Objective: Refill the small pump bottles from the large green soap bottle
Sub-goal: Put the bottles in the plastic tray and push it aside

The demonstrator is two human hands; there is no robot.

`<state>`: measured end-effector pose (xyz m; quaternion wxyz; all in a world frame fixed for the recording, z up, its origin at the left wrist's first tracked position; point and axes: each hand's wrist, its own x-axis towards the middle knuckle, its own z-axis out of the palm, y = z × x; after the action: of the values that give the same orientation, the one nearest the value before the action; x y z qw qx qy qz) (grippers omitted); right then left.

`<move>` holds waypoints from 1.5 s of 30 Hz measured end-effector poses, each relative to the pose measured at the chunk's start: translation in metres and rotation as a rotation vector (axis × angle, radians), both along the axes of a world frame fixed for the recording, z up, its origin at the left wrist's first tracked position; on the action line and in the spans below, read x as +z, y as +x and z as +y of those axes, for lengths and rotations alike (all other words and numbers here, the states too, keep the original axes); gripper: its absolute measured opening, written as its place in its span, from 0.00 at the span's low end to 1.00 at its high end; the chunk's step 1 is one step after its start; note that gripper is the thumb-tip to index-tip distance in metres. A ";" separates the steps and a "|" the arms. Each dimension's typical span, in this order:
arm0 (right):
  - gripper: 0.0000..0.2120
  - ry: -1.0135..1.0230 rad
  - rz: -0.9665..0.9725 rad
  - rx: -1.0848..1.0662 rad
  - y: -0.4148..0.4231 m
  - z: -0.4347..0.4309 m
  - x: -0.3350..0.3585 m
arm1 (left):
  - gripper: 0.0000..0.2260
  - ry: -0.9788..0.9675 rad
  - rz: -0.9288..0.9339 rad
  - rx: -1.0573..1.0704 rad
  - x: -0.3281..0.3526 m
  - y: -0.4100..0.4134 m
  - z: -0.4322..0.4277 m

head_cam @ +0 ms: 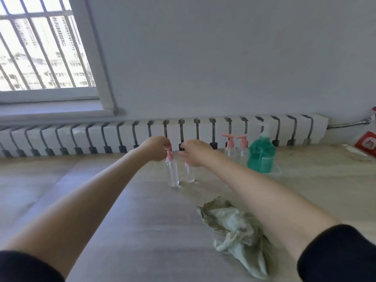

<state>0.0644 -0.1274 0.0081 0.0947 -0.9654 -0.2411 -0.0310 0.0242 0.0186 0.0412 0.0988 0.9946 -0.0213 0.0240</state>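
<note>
Green soap bottle (261,157) stands upright near the far edge of the worktop (142,231), toward the right end, with green liquid inside and a pale pump on top. Just to its left, along the same far edge, two small clear bottles with pink pumps stand side by side: the outer spare bottle (230,150) and the inner spare bottle (243,151). The inner one stands right beside the green bottle.

Nearer the middle of the worktop, well clear of the far edge, two more small pump bottles stand upright and close together but apart. The left pump bottle (172,174) is under the left grip (157,148), whose fingers are curled round its pink pump head. The pink collar shows just below the fingers. The right pump bottle (190,175) is under the right grip (195,152), which is curled down over its pump, leaving only a little pink and the clear body showing. Both forearms are bare, reaching forward from dark sleeves.

A crumpled pale green cloth (236,226) lies on the worktop toward the near right, under the right forearm. A white radiator (101,137) runs behind the far edge, below a barred window (40,47). A red packet (367,143) sits at the far right corner.
</note>
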 end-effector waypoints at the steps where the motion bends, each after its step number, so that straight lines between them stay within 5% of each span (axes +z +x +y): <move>1: 0.10 0.017 -0.001 -0.001 0.001 0.000 -0.005 | 0.22 -0.021 0.022 -0.026 -0.005 -0.002 0.004; 7: 0.10 0.193 -0.060 -0.050 -0.004 -0.005 -0.015 | 0.07 -0.151 -0.174 -0.002 -0.025 0.003 0.008; 16: 0.11 0.473 -0.179 -0.184 0.007 -0.081 0.033 | 0.11 -0.404 -0.344 -0.082 -0.001 0.022 -0.041; 25: 0.10 0.380 -0.380 -0.379 0.006 -0.173 0.039 | 0.10 -0.602 -0.404 -0.232 0.010 0.044 -0.149; 36: 0.09 0.406 -0.319 -0.213 0.002 -0.199 0.018 | 0.12 -0.502 -0.244 -0.269 -0.047 0.073 -0.206; 40: 0.09 0.475 -0.298 -0.110 0.000 -0.194 0.021 | 0.05 -0.477 -0.229 -0.343 -0.037 0.072 -0.200; 45: 0.09 0.414 -0.340 -0.010 -0.001 -0.170 0.013 | 0.09 -0.552 -0.290 -0.311 -0.029 0.063 -0.161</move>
<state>0.0635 -0.2975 0.0214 0.2479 -0.9076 -0.2374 -0.2418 0.0871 -0.1429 0.0124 0.3626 0.9014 -0.1791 0.1545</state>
